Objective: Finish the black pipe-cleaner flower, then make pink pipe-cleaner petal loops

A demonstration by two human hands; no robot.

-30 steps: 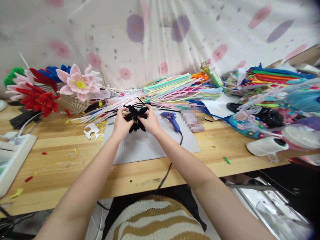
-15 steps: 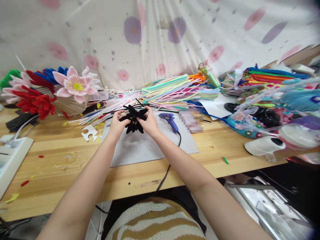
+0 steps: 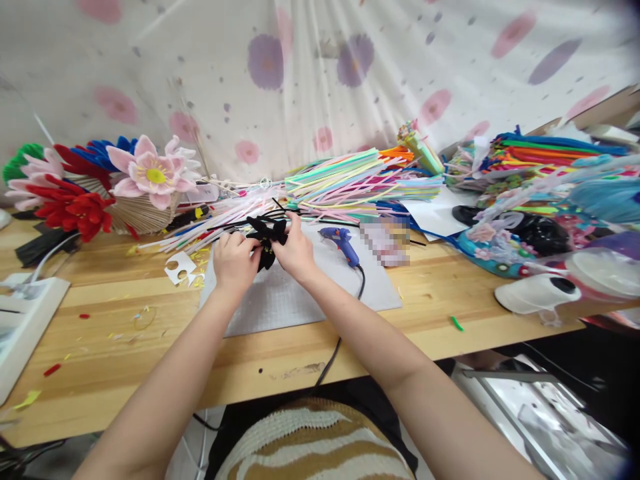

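Observation:
A black fuzzy flower (image 3: 267, 239) with small yellow bits at its centre is held between my two hands over the grey mat (image 3: 280, 310). My left hand (image 3: 235, 261) has its fingers closed on the petals at the left side. On the other side, my right hand (image 3: 296, 250) pinches the petals, with fingers bent over them. Both hands cover much of the flower. Just right of my right hand, a blue glue gun (image 3: 341, 244) lies on the mat, its black cord running to the table's front edge.
Behind the mat lies a heap of coloured pipe cleaners (image 3: 345, 180). Pink, red and blue fuzzy flowers (image 3: 155, 175) stand at the left, above a white power strip (image 3: 35, 327). To the right are a white thread spool (image 3: 537, 292) and bagged craft pieces. Paper scraps (image 3: 181, 268) lie beside the mat.
The flower has turned in my hands and its petals look more bunched, less of it showing. My left hand has rolled over, its back now more toward me. The view has shifted slightly.

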